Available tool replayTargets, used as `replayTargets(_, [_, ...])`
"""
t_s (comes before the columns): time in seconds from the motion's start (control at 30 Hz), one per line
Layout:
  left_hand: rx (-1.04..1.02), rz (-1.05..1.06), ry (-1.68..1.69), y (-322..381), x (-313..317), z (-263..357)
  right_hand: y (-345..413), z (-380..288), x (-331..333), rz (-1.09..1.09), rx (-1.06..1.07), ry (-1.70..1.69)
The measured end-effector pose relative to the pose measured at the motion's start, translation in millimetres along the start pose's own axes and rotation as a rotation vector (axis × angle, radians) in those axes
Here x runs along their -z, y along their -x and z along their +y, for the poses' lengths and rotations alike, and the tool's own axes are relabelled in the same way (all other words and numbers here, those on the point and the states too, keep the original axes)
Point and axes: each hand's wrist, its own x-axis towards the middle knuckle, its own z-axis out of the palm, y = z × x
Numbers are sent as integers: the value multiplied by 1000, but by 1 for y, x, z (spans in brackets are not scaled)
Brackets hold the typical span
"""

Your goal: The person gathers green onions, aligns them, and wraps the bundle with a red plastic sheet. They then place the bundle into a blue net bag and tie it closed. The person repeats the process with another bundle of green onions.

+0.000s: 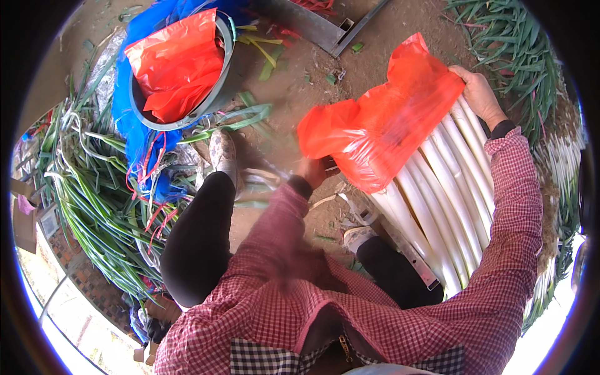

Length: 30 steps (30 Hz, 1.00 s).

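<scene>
A red plastic bag (375, 126) is draped over one end of a row of thick white scallion stalks (436, 197), hiding that end. My right hand (480, 96) grips the bag's edge at the far right corner, beside the outermost stalks. By the near left edge of the bag is my left hand (315, 172), blurred and partly covered, so its hold on the plastic is unclear. The stalks lie side by side and run back toward my right arm. Beneath their left side shows a metal bar (419, 267), close to my right leg.
Left of me, a grey bucket (180, 124) holds more red plastic bags (178, 65), with blue plastic sheeting (123, 89) around it. Loose green scallions (93, 206) are heaped nearby. A metal frame (318, 28) stands ahead; leafy scallions (515, 51) are piled at right.
</scene>
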Motion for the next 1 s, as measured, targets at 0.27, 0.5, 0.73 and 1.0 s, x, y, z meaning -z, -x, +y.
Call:
replayTargets(0.27, [222,-234,374,-27,15,16,-23,5,-7,-178,47,190])
replayTargets(0.5, [214,-148,395,-47,13,0,-9,17,-15,-218,43,90])
replayTargets(0.73, [196,-77,416,-53,5,-17,7,23,-9,-3,116,202])
replayTargets(1.0, [136,50,404,-52,-3,-29,21,13,5,149,272,411])
